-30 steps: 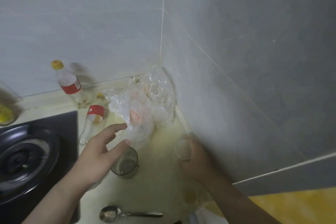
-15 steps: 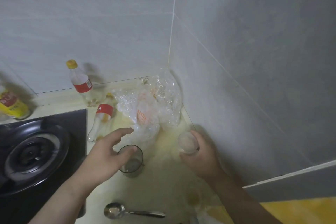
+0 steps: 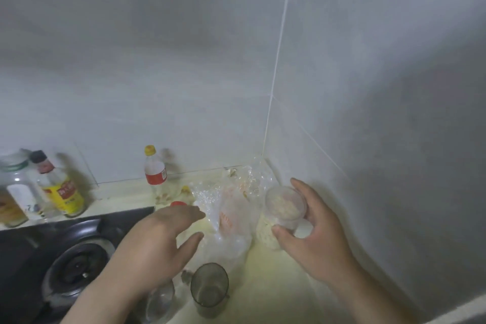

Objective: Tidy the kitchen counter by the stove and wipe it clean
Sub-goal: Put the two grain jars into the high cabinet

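The right grip (image 3: 314, 241) curls round a small clear tub (image 3: 285, 208) of pale contents, tilted, near the wall corner. The left grip (image 3: 155, 244) hovers, fingers spread, beside a crumpled plastic bag (image 3: 231, 218). A dark glass (image 3: 209, 290) stands upright on the yellowish bench (image 3: 278, 287), right of the stove (image 3: 65, 263).

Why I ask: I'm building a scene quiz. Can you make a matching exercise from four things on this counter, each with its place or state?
Things
1. clear tub
2. smoky glass cup
3. yellow-capped bottle
4. plastic bag

Places or states
A. standing at the back of the counter, by the tiles
B. crumpled in the corner where the walls meet
C. gripped by the right hand
D. standing nearest the camera, mouth up

Pairs: 1-C, 2-D, 3-A, 4-B
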Motion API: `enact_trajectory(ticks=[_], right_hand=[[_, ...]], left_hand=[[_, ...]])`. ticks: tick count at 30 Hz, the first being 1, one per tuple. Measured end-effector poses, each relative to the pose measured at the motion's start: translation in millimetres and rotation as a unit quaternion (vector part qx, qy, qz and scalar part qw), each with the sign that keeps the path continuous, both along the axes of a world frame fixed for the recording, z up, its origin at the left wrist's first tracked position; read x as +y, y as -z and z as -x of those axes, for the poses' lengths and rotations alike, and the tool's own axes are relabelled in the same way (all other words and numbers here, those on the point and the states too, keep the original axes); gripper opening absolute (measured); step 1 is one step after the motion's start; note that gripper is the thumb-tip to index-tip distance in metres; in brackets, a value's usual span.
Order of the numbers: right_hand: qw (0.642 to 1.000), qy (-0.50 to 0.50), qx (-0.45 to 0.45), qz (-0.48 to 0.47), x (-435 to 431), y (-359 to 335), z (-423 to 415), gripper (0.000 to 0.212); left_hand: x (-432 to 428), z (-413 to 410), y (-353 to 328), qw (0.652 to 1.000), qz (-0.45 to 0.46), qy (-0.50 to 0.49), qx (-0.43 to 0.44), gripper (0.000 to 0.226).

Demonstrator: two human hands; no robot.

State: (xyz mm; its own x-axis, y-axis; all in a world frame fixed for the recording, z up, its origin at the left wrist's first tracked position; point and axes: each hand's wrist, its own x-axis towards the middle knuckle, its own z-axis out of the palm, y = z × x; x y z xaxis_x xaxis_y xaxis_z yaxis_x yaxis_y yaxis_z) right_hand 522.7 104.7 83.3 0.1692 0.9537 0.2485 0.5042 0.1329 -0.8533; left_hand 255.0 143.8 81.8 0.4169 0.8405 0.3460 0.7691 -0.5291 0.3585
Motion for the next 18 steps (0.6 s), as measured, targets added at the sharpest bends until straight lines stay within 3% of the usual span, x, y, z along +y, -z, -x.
enact_trajectory(ticks=[6, 9, 11, 12, 14, 18], right_hand=[[0.986, -0.027, 0.063, -0.154, 17.3, -99.9, 21.7, 0.077], [0.964, -0.047, 0.094, -0.246, 29.0, -156.2, 30.4, 0.082], [0.946, -0.09, 0.111, -0.291, 38.9, -199.8, 32.8, 0.089], [0.936, -0.115, 0.13, -0.306, 42.4, -222.9, 32.8, 0.089], [0.915, -0.155, 0.171, -0.33, 46.2, -271.3, 31.1, 0.079], [0.896, -0.175, 0.154, -0.379, 31.5, -351.5, 32.9, 0.066]], left_hand=[[8.0, 17.4, -101.7, 0.99, -0.14, -0.005, 0.001, 0.034], [12.6, 24.8, -168.1, 0.975, -0.223, 0.027, -0.003, 0.046], [11.5, 28.6, -213.7, 0.96, -0.277, 0.043, -0.011, 0.034], [12.2, 30.8, -236.0, 0.95, -0.308, 0.043, -0.009, 0.027], [8.9, 31.9, -287.6, 0.928, -0.368, 0.051, -0.015, 0.036], [-11.9, 27.9, -387.0, 0.86, -0.499, 0.093, -0.05, 0.032]])
